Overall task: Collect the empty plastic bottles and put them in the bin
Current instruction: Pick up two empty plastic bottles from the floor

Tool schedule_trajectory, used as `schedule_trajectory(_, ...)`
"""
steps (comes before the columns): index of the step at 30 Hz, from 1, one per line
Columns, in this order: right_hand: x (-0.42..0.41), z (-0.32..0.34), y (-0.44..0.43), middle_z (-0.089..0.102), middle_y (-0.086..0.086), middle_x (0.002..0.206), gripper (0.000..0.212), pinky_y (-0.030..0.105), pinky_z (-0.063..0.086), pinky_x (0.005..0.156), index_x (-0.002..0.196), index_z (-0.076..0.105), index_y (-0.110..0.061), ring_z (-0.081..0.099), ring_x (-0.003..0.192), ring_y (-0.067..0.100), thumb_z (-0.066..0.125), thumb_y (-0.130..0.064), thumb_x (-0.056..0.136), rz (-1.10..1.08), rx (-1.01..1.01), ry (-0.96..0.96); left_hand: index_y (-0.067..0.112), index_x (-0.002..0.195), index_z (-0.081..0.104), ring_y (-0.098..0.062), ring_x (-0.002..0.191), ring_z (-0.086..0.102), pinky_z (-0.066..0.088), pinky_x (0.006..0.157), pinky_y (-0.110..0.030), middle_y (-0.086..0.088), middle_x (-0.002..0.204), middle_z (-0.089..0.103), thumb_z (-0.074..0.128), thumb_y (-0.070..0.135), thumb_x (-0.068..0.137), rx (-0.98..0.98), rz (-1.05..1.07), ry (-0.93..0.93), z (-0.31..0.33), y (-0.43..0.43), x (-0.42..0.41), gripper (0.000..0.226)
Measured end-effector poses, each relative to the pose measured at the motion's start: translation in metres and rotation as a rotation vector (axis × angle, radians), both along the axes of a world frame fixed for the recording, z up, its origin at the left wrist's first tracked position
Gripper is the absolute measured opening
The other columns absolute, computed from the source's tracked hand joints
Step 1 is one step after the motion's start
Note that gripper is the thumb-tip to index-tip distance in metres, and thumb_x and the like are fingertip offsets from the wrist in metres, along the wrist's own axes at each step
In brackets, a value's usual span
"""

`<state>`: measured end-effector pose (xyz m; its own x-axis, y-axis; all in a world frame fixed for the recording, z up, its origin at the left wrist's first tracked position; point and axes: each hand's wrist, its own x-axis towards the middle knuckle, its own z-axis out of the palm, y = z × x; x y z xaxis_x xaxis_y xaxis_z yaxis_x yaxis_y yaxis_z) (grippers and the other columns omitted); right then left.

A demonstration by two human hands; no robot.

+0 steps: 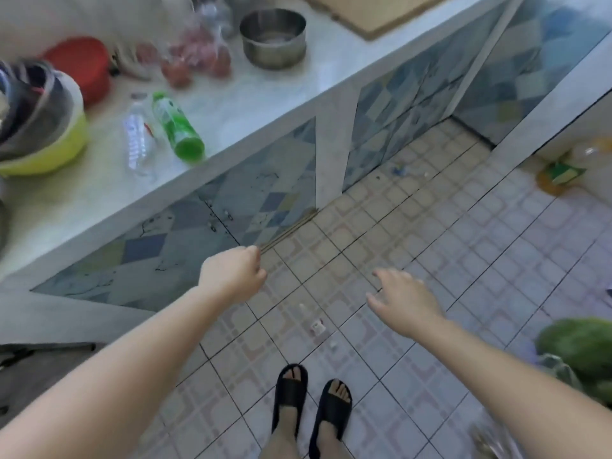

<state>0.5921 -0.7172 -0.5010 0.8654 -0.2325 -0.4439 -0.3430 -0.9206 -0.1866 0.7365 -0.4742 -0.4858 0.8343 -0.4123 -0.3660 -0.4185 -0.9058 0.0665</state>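
Observation:
Two plastic bottles lie on the white marble counter point(251, 104) at the upper left: a green bottle point(177, 127) on its side near the counter's front edge, and a clear ribbed bottle point(135, 137) just left of it. My left hand point(233, 276) hangs below the counter edge, over the tiled floor, fingers curled into a loose fist with nothing in it. My right hand point(402, 299) is out over the floor, fingers spread and empty. Both hands are well below and to the right of the bottles. No bin is in view.
On the counter stand a steel pot point(273, 38), a red bowl point(82, 66), a yellow-green basin point(49, 150) with dark contents and a bag of red fruit point(195, 58). A yellow bottle point(563, 170) lies on the floor at right; green produce point(583, 346) sits at lower right. My sandalled feet point(311, 412) stand below.

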Motion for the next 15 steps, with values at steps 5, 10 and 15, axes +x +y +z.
schedule_trajectory(5, -0.007, -0.118, 0.009, 0.055, 0.006, 0.131, 0.051, 0.037, 0.042, 0.094, 0.133, 0.043, -0.017, 0.050, 0.119, 0.026, 0.041, -0.044, 0.091, -0.092, 0.080, 0.163, 0.016, 0.107, 0.055, -0.026, 0.091, 0.060, 0.046, 0.069, -0.032, -0.003, 0.104, 0.065, 0.040, 0.033, 0.088, 0.063, 0.065, 0.142, -0.113, -0.002, 0.011, 0.030)
schedule_trajectory(10, -0.008, -0.247, 0.027, 0.054, 0.005, 0.132, 0.054, 0.037, 0.039, 0.095, 0.134, 0.043, -0.017, 0.051, 0.118, 0.026, 0.041, -0.049, 0.090, -0.112, 0.123, 0.258, 0.018, 0.104, 0.054, -0.026, 0.080, 0.055, 0.043, 0.066, -0.032, -0.004, 0.096, 0.064, 0.033, 0.038, 0.093, 0.069, 0.143, 0.286, -0.235, 0.003, 0.015, 0.031)
schedule_trajectory(15, -0.006, -0.382, 0.048, 0.053, 0.006, 0.131, 0.053, 0.037, 0.038, 0.093, 0.133, 0.042, -0.015, 0.049, 0.117, 0.026, 0.040, -0.048, 0.091, -0.047, 0.141, 0.339, 0.018, 0.094, 0.054, -0.026, 0.083, 0.058, 0.047, 0.067, -0.033, -0.005, 0.094, 0.064, 0.032, 0.043, 0.093, 0.014, 0.278, 0.442, -0.367, 0.015, 0.003, 0.033)
